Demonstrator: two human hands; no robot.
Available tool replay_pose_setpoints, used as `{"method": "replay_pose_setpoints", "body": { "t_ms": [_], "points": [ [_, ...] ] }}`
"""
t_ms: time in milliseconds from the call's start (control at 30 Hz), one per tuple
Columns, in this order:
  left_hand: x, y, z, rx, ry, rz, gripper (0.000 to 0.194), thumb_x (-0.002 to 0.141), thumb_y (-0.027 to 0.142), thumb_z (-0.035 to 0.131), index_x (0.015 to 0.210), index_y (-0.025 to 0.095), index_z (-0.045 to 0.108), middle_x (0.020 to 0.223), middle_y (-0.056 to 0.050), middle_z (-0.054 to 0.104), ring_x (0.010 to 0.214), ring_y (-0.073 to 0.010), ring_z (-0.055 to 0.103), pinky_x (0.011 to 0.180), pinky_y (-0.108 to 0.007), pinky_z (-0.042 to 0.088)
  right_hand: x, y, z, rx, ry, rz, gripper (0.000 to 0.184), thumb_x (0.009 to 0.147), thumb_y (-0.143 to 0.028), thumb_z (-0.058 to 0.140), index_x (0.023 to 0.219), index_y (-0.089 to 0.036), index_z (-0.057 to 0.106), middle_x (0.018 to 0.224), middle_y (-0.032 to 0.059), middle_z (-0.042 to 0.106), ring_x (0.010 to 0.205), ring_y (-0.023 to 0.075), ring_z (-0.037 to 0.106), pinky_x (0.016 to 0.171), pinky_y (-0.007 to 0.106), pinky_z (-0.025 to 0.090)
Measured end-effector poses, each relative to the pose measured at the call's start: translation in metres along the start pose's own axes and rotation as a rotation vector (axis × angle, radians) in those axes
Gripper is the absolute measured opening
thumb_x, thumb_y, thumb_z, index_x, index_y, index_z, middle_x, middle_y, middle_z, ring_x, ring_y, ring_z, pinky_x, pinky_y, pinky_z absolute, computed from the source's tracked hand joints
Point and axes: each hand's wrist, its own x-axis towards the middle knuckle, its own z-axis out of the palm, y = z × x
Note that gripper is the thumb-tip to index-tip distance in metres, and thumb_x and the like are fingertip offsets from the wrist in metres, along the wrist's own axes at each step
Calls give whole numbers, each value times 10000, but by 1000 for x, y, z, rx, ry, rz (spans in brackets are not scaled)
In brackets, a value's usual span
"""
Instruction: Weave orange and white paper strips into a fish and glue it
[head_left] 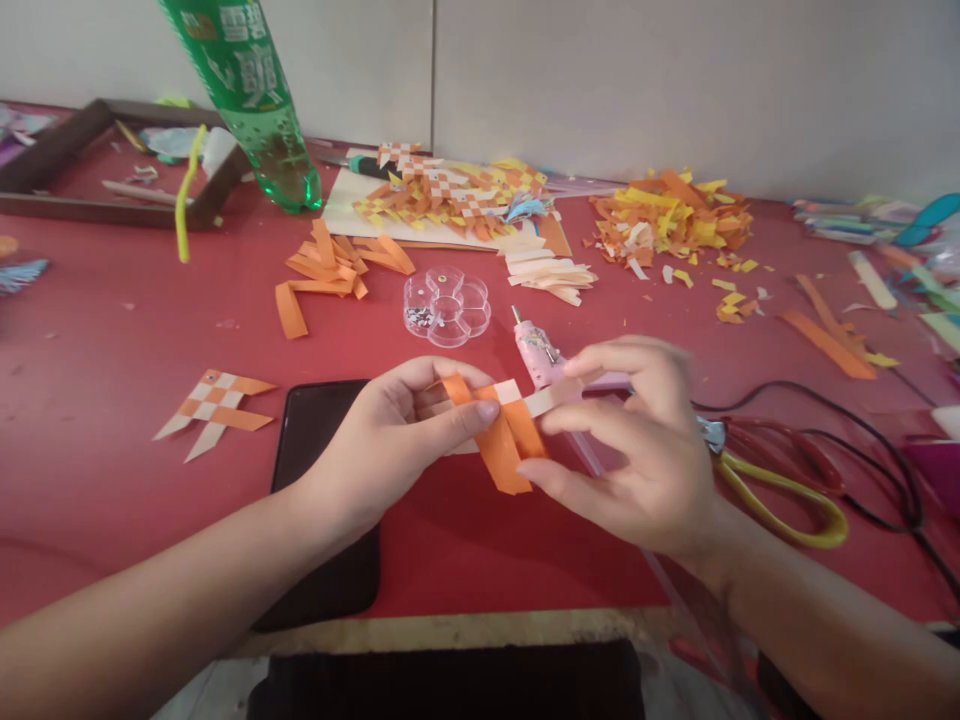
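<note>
My left hand (401, 440) pinches a partly woven piece of orange paper strips (504, 455) between thumb and fingers, above the table's front. A white paper strip (551, 398) sticks out of the weave to the right. Its far end lies between the index and middle fingers of my right hand (637, 440), which is slightly blurred. The right thumb reaches the lower end of the orange strips. On the left lies a woven orange-and-white paper fish (217, 403). Just beyond my hands are a pink glue gun (536, 355) and a clear flower-shaped compartment box (448, 308) with small pieces inside.
A black phone (322, 570) lies under my left forearm. Yellow-and-red-handled scissors (780, 500) and a black cable (911, 480) are at right. Behind are loose orange strips (326, 265), white strips (547, 270), woven fish (465, 195), scraps (675, 220), a green bottle (259, 110) and a dark frame (82, 207).
</note>
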Motion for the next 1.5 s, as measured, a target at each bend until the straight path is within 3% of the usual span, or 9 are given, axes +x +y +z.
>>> {"method": "replay_pose_setpoints", "body": {
  "t_ms": [200, 467, 567, 667, 833, 1000, 1133, 1300, 1500],
  "points": [
    [-1, 3, 3, 61, 42, -10, 181, 808, 205, 762, 808, 181, 583, 720, 49, 686, 663, -65, 636, 687, -175, 511, -3, 1, 2, 20, 23, 78, 44, 821, -231, 702, 811, -244, 661, 1100, 90, 533, 1078, 284, 537, 861, 485, 493],
    [-1, 2, 4, 190, 48, 43, 241, 815, 248, 742, 789, 197, 508, 644, 59, 599, 568, -79, 550, 562, -207, 436, -2, 3, 2, -55, 10, 44, 66, 860, -206, 657, 896, -257, 680, 1006, 75, 644, 943, 244, 603, 759, 426, 526],
    [-1, 0, 4, 197, 46, 57, 255, 820, 262, 736, 789, 203, 490, 618, 63, 583, 535, -81, 539, 542, -211, 441, -2, 3, 3, 15, -18, 40, 149, 887, -159, 624, 966, -272, 679, 879, 36, 698, 783, 196, 638, 713, 382, 534],
    [-1, -1, 2, 237, 60, 56, 256, 816, 267, 743, 794, 196, 499, 664, 52, 612, 567, -79, 565, 560, -203, 450, -3, 1, 3, 87, -17, 101, 201, 891, -139, 629, 1029, -281, 662, 874, 16, 733, 754, 177, 668, 698, 343, 546],
    [-2, 1, 3, 236, 73, 45, 240, 810, 256, 744, 811, 193, 512, 681, 57, 609, 563, -68, 560, 549, -186, 456, 1, -1, 1, 233, -45, 119, 99, 857, -149, 667, 906, -234, 653, 776, -2, 696, 691, 142, 634, 669, 312, 528],
    [-3, 2, 7, 374, 79, 86, 175, 803, 266, 737, 867, 181, 598, 773, 13, 649, 636, -100, 599, 591, -214, 503, 1, 0, -5, 281, -104, 30, 176, 840, -130, 561, 947, -215, 672, 926, 68, 613, 864, 218, 632, 729, 406, 529],
    [-4, -2, 5, 474, 59, 121, 177, 806, 281, 726, 932, 187, 646, 899, -26, 685, 772, -143, 641, 684, -248, 536, -1, 2, -5, 122, -76, -33, 309, 788, -64, 547, 1005, -238, 683, 1133, 101, 586, 1020, 289, 589, 878, 532, 477],
    [-5, -5, 4, 498, 65, 113, 226, 786, 256, 735, 986, 202, 646, 876, -7, 681, 709, -123, 636, 647, -230, 532, 3, 3, 0, 149, -78, -72, 258, 816, -47, 588, 961, -239, 682, 1043, 61, 692, 1003, 248, 583, 879, 465, 503],
    [-5, -5, 5, 456, 22, 76, 163, 779, 238, 734, 918, 189, 666, 849, -9, 707, 732, -133, 671, 652, -215, 546, -1, 5, 5, 318, -86, 96, 224, 840, -107, 656, 1011, -251, 636, 904, 18, 702, 981, 205, 612, 888, 402, 515]
  ]
}}
